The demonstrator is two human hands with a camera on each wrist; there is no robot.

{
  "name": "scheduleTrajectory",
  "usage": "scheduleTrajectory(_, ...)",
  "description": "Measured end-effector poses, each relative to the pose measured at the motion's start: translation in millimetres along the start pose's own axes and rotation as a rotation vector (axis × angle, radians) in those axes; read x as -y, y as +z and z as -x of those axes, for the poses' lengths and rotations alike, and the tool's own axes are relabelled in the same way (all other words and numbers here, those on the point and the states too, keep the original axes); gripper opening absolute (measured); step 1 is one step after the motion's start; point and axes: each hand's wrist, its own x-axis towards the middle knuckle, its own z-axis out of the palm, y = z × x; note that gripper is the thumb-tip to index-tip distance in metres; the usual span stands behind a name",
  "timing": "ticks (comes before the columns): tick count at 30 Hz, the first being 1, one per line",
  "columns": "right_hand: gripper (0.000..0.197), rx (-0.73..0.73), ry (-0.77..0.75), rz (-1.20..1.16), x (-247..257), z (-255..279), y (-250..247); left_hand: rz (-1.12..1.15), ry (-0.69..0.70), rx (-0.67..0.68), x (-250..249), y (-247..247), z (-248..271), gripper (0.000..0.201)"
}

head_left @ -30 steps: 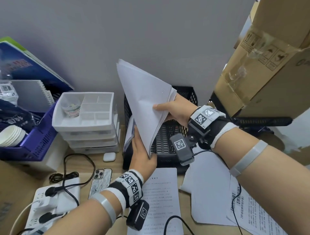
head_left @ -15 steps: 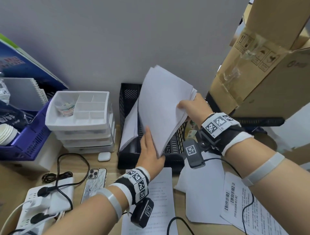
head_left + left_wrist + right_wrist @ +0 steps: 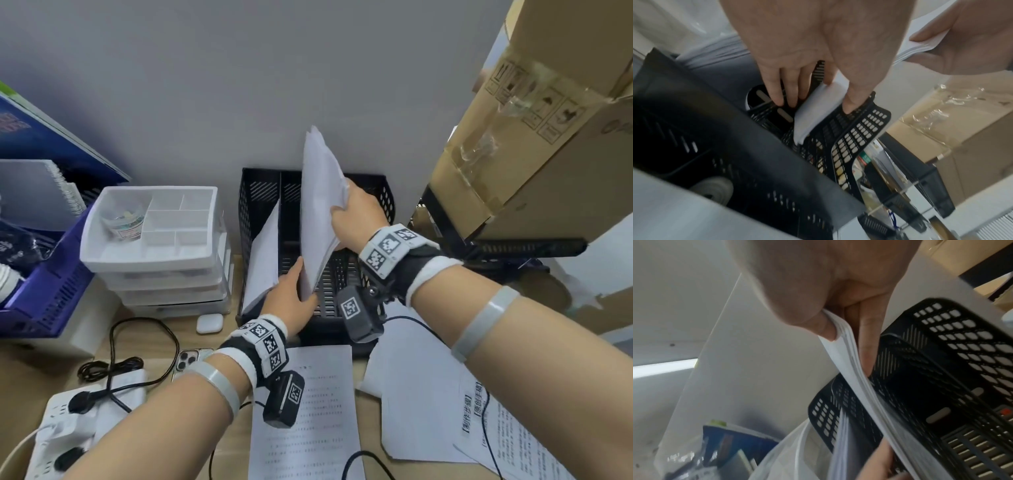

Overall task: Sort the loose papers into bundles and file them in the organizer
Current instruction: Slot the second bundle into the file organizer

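A white paper bundle [image 3: 320, 205] stands nearly upright, its lower corner inside the black mesh organizer [image 3: 260, 192], in the slot right of the left divider. My right hand [image 3: 342, 209] pinches the bundle's upper right edge [image 3: 840, 345] between thumb and fingers. My left hand [image 3: 298, 287] pinches the lower corner [image 3: 818, 110] down among the organizer's mesh walls [image 3: 859, 129]. Another bundle [image 3: 263, 257] leans in the left slot. Loose printed sheets [image 3: 301, 411] and more sheets [image 3: 418, 394] lie on the desk in front.
A white drawer unit [image 3: 154, 240] stands left of the organizer, with a blue basket [image 3: 44, 291] beyond it. A phone [image 3: 191, 356], an earbud case [image 3: 209, 323] and a power strip [image 3: 68, 428] with cables lie front left. Cardboard boxes [image 3: 548, 137] overhang at the right.
Both hands turned the bundle from a slant to nearly upright and lowered it to the right, so that its lower corner now sits inside the organizer.
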Motion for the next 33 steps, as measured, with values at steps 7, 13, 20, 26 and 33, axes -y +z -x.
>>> scheduleTrajectory(7, 0.039, -0.023, -0.080, 0.027, 15, -10, 44, 0.096, 0.019, -0.034, 2, -10, -12, 0.074)
scheduleTrajectory(13, 0.054, 0.009, -0.014, -0.277, 1, -13, 61, 0.031, 0.029, -0.148, 13, -14, -8, 0.081)
scheduleTrajectory(20, 0.045, 0.158, -0.019, 0.032, -35, -5, 71, -0.107, -0.067, 0.076, 40, 1, -18, 0.084)
scheduleTrajectory(26, 0.030, 0.118, -0.065, 0.114, -32, 13, 89, 0.096, 0.007, 0.063, 39, 6, -20, 0.104)
scheduleTrajectory(33, 0.045, 0.325, -0.093, -0.047, -46, 25, 98, 0.012, -0.037, -0.111, 58, -5, -4, 0.040)
